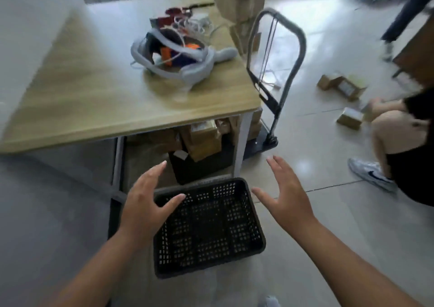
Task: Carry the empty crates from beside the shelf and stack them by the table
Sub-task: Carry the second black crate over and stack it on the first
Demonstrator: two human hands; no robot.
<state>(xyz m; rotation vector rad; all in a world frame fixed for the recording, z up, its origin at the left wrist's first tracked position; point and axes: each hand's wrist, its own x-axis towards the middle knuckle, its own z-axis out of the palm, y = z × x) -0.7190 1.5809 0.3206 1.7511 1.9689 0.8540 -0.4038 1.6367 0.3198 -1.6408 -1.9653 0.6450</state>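
Observation:
An empty black perforated crate sits on the floor just in front of the wooden table, near its front right leg. My left hand hovers over the crate's left rim with fingers spread and holds nothing. My right hand is spread open to the right of the crate, apart from it. Neither hand touches the crate as far as I can tell. No shelf is in view.
A grey headset with cables lies on the table. Cardboard boxes sit under it. A folding hand trolley stands at the table's right. A crouching person and small boxes occupy the floor at right.

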